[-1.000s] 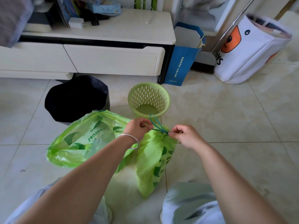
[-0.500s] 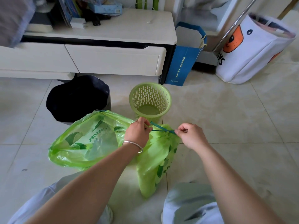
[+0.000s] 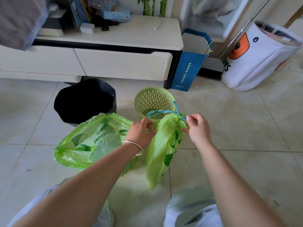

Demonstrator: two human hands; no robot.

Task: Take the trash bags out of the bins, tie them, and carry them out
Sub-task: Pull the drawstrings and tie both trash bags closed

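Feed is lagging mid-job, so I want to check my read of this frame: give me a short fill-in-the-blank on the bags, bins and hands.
1. The right hand pinches the smaller green bag at its cinched ____.
2. The drawstring on that bag is ____ in colour.
3. The green basket bin has ____ bag inside it.
4. The black bin stands to the ____ of the green basket bin.

Missing words: neck; blue; no; left

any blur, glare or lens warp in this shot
Head view: wide-angle warp bows the cabinet edge and tile lines; soft daylight glare on the floor at right; grey cloth top left is blurred; hands and small bag stay sharp.
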